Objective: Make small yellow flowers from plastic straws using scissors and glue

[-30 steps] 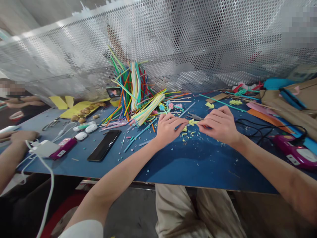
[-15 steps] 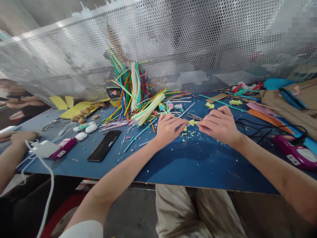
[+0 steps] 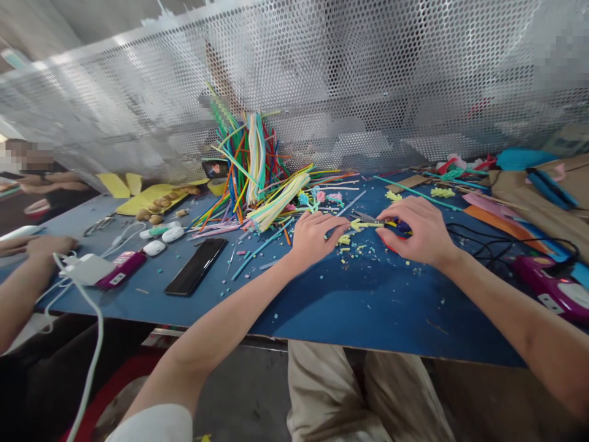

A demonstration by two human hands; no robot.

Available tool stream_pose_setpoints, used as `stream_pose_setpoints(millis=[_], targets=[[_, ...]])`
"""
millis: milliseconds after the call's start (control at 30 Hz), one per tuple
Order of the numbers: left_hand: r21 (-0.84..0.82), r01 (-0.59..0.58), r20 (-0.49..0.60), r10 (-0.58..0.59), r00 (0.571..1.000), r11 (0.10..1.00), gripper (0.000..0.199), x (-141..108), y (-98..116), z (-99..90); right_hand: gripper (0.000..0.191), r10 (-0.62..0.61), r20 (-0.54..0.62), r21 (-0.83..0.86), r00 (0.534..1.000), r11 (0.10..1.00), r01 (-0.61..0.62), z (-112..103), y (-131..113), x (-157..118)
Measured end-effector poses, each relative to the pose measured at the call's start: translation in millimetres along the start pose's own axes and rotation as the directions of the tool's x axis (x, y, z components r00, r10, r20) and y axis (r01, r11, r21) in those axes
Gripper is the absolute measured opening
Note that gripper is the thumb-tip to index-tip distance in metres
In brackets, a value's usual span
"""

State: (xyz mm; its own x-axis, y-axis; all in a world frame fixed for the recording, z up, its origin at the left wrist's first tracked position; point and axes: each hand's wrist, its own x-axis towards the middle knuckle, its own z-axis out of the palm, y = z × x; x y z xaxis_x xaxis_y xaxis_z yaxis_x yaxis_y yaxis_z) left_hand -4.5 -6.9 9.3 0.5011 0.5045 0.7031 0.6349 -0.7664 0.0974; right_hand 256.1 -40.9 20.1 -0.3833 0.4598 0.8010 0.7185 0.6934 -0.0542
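My left hand pinches one end of a small yellow fuzzy piece above the blue table. My right hand is closed around the red and blue handles of scissors, whose metal blades point left beside the yellow piece. Under the hands lie yellow and teal clippings. Just behind my left hand are small pink and blue fuzzy shapes. Two more yellow fuzzy pieces lie farther back, one behind my right hand and one to its right.
Colourful pipe cleaners stand and lie at the back by a perforated metal screen. A black phone, chargers and cables lie left, near another person's arm. A purple power strip and coloured paper are right.
My right hand has let go of the yellow piece's right end and taken hold of the scissors that lay behind it. My left hand still pinches the yellow piece.
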Motion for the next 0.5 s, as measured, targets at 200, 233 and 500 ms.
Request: stream_pose_setpoints(millis=[200,233,500], targets=[[-0.037,0.009,0.022,-0.008,1.000,0.999,0.022,-1,-1,2.9,0.009,-0.007,0.093,0.016,0.996,1.000,0.006,11,7,-3],[-0.032,0.009,0.023,-0.008,1.000,0.999,0.022,-2,-1,2.8,0.010,0.001,0.096,0.008,0.995,1.000,-0.002,12,8,-3],[0.068,-0.066,-0.011,0.067,0.998,0.995,0.024,-3,-8,5.8,0.017,0.016,0.104,-0.040,0.994,0.999,-0.012,12,8,-5]])
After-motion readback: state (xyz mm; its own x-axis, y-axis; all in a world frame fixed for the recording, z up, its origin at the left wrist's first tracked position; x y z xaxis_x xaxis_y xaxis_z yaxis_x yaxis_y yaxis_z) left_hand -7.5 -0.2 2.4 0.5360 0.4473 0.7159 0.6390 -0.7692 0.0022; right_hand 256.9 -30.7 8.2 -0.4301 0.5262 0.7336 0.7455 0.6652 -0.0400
